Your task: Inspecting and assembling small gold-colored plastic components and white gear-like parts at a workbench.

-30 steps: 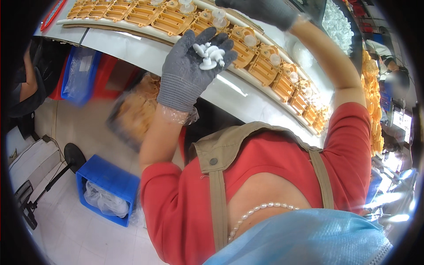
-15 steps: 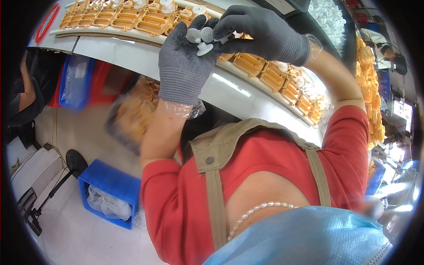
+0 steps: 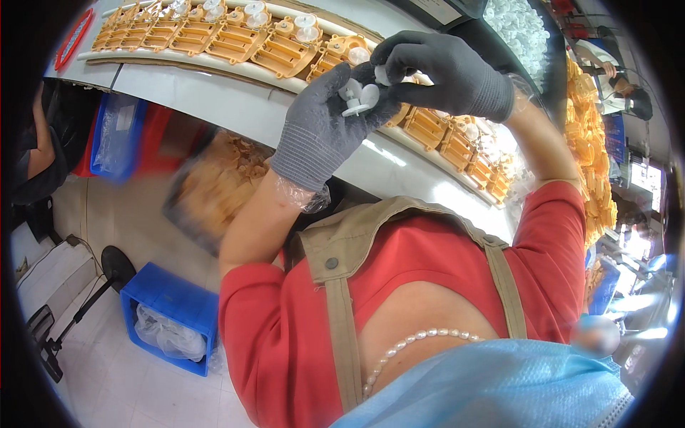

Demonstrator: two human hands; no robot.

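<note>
My left hand point(image 3: 314, 139), in a grey glove, is cupped palm up around several small white plastic discs with stems point(image 3: 369, 95). My gloved right hand point(image 3: 457, 78) pinches another white disc piece point(image 3: 382, 75) just above the left fingertips. Both hands hover over a long row of orange plastic housings point(image 3: 289, 55) on the worktable. Many housings at the far left and middle carry pairs of white discs point(image 3: 307, 27). The left hand and its pieces hide part of the row, and the stem of the pinched piece is hidden by the fingers.
White rails point(image 3: 207, 65) border the housing row. A dark tray of clear-white small parts point(image 3: 519, 43) stands at the far right, beside piled orange parts point(image 3: 589, 143). Below left are a blue crate point(image 3: 175, 289) and a bin of orange parts point(image 3: 221, 182). Other people are partly visible both sides.
Both hands have shifted to the right and slightly nearer, uncovering more housings. The white pieces in my left palm have turned, and my right hand still pinches one.
</note>
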